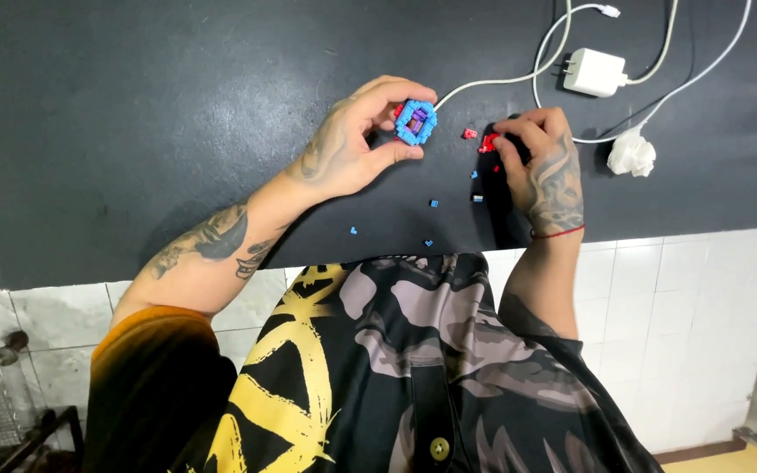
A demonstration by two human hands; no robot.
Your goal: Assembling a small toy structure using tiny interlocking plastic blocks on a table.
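**Two hands at a small brick build on a dark surface**

One dark surface (133,105) fills the upper part of the head view, with a pale tiled floor below its edge. The person's two hands work near the middle of it.

The left hand (348,144) is lifted slightly, thumb and fingers curled around one small blue brick model (415,122), a ring of blue pieces with a purple centre. It is gripped between fingertip above and thumb below.

The right hand (547,166) rests on the surface just right of the model, fingers bent down and pinched narrowly on a cluster of red bricks (487,143). How many red pieces lie under the fingertips cannot be told; one more loose red brick (469,134) sits apart, between the two hands.

One white charger block (595,72) lies beyond the right hand, with white cables (519,79) looping from it; their count is unclear as they cross. One crumpled white lump (631,154) lies just right of the right hand.

Smallest are the loose blue bricks (434,203): about five are visible, scattered near the surface's front edge.
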